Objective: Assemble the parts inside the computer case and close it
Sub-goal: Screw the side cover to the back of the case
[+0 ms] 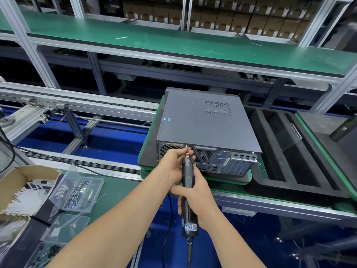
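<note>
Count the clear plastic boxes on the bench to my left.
3. The open screw box sits beside the cardboard box; the second clear box lies nearer; the third clear box is cut by the bottom edge. More may be hidden.

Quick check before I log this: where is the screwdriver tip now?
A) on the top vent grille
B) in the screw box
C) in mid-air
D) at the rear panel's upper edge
D: the electric screwdriver has its tip at the top of the rear panel of the computer case. The left hand pinches the bit and the right hand grips the body.
</note>
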`<state>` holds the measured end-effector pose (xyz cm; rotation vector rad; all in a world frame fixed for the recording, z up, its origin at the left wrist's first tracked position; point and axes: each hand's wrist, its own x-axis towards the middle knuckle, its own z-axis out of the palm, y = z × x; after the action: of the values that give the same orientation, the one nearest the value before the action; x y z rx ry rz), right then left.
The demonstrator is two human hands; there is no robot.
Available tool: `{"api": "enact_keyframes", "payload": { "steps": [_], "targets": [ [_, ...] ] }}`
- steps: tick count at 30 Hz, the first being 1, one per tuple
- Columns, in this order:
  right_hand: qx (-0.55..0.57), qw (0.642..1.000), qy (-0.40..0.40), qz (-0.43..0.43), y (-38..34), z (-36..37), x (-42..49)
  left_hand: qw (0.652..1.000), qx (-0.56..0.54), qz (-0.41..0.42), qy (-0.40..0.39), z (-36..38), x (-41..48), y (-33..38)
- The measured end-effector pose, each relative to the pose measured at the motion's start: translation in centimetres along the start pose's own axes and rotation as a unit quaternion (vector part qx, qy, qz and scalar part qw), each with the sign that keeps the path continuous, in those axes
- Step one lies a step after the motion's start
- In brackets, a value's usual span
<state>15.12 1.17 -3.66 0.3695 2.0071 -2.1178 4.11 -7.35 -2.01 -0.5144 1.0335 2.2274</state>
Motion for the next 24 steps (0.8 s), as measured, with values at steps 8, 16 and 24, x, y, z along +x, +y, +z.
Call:
{"api": "enact_keyframes", "payload": {
  "steps": [8, 16, 24],
  "targets": [
    [0.008, 1.0, -0.005, -0.002, -0.32, 0.09, 0.23, 1.0, 0.004, 0.0, 0.003, 0.23, -0.27, 0.37],
    [0.009, 1.0, -0.002, -0.002, -0.24, 0.38, 0.31, 1.0, 0.023, 0.013, 0.005, 0.33, -0.4, 0.43],
    [0.002, 1.0, -0.008, -0.003, -0.47, 0.39, 0.29, 1.0, 0.018, 0.017, 0.014, 0.33, -0.25, 0.38]
  ]
}}
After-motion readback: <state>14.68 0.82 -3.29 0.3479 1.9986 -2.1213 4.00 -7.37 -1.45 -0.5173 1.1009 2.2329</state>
